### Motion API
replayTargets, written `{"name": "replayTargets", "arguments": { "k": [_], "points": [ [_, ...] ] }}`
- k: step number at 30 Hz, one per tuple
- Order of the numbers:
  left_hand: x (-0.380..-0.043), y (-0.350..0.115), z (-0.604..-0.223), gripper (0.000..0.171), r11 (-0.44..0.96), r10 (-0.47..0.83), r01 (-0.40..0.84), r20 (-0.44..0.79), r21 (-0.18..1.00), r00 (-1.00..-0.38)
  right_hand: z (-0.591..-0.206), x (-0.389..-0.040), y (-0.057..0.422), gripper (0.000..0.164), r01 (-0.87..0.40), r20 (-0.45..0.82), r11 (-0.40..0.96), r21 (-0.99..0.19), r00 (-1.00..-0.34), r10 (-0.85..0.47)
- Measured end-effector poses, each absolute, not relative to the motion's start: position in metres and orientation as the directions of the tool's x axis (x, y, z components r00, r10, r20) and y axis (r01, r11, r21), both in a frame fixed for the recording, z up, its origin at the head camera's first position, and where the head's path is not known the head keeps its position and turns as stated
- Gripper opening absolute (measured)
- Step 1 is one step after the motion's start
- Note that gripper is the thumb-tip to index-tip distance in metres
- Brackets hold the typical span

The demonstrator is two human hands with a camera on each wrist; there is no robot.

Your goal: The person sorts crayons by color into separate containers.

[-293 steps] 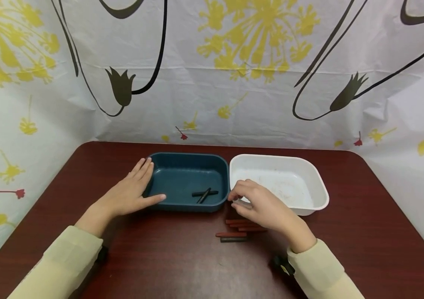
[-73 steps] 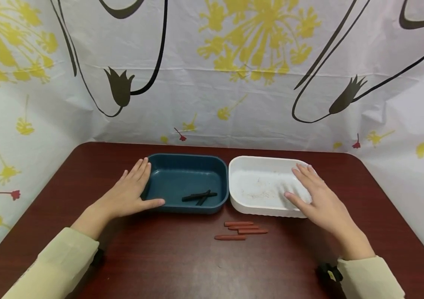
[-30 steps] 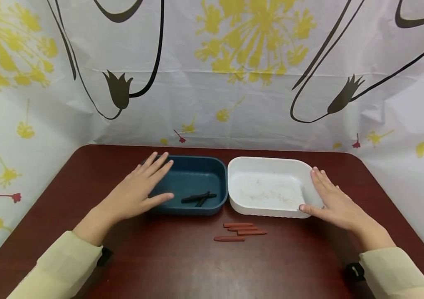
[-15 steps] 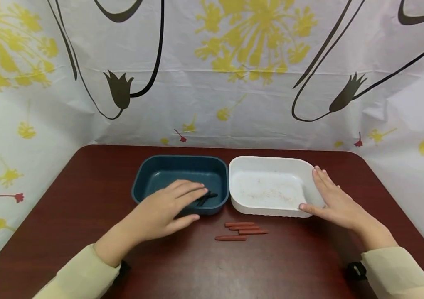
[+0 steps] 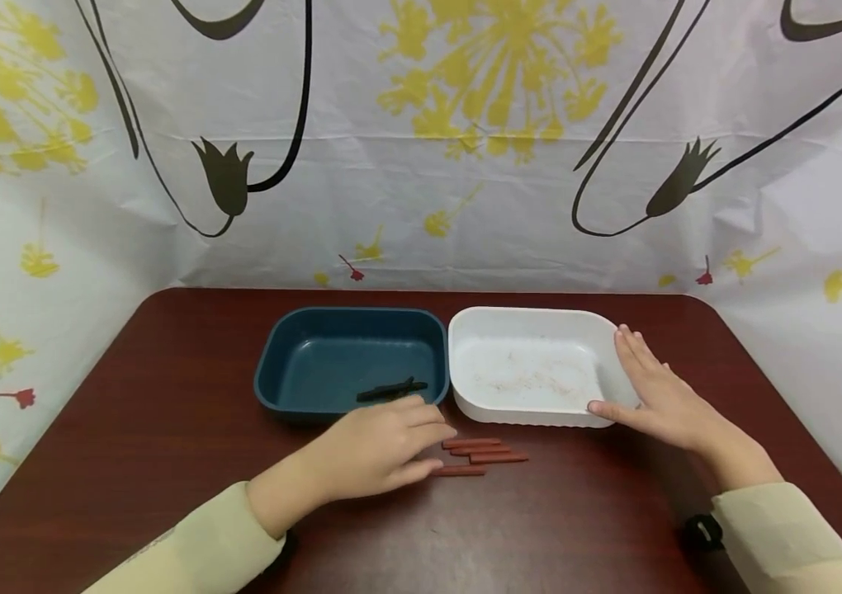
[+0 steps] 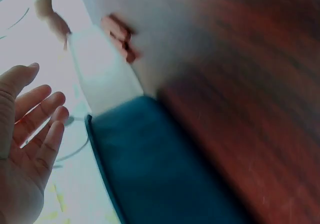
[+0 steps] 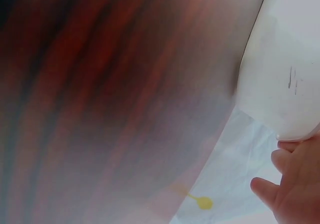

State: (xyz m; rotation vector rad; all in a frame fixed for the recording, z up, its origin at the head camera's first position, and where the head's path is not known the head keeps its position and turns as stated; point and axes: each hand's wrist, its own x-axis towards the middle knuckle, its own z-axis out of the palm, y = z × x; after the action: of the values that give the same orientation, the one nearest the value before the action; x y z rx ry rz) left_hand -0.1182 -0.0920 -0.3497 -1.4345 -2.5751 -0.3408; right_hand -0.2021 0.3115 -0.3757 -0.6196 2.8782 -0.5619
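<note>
My left hand point(image 5: 384, 445) hovers by the near right corner of the blue tray point(image 5: 350, 408), its fingers loosely bent and holding nothing. Its fingertips reach the left ends of several red crayons point(image 5: 499, 458) on the table, hiding part of them. In the left wrist view the palm and spread fingers show bare. Black crayons point(image 5: 391, 390) lie crossed in the blue tray, partly behind the left hand. At the right end of the white tray point(image 5: 540, 363), my right hand point(image 5: 666, 404) rests against the rim, thumb on the near side, fingers straight.
The two trays stand side by side on a dark red-brown table point(image 5: 540, 528). Brownish specks mark the white tray's floor. A patterned white sheet point(image 5: 391, 181) hangs behind the table and along both sides.
The dark crayon beside the red ones left the table; more black crayons lie in the blue tray. My right hand moved to the white tray's right end, my left rightward toward the red crayons.
</note>
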Motion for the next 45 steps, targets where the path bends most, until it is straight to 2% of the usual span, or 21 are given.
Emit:
{"name": "replayTargets", "arguments": {
  "k": [5, 14, 26, 45],
  "points": [
    [-0.119, -0.083, -0.352, 0.029, 0.506, 0.843, 0.852, 0.131, 0.132, -0.521, -0.374, -0.204, 0.311, 0.113, -0.369, -0.072, 0.856, -0.363, -0.904, -0.421],
    [-0.12, -0.071, -0.366, 0.022, 0.545, 0.836, 0.836, 0.036, 0.066, -0.548, -0.373, -0.205, 0.311, 0.114, -0.354, -0.097, 0.86, -0.368, -0.905, -0.414],
    [-0.124, -0.064, -0.375, 0.016, 0.682, 0.731, 0.724, -0.063, 0.105, -0.679, -0.371, -0.204, 0.309, 0.114, -0.354, -0.099, 0.857, -0.375, -0.904, -0.417],
    [-0.132, -0.054, -0.378, 0.011, 0.706, 0.708, 0.689, -0.138, 0.166, -0.693, -0.37, -0.203, 0.309, 0.114, -0.346, -0.098, 0.849, -0.399, -0.905, -0.414]
  ]
}}
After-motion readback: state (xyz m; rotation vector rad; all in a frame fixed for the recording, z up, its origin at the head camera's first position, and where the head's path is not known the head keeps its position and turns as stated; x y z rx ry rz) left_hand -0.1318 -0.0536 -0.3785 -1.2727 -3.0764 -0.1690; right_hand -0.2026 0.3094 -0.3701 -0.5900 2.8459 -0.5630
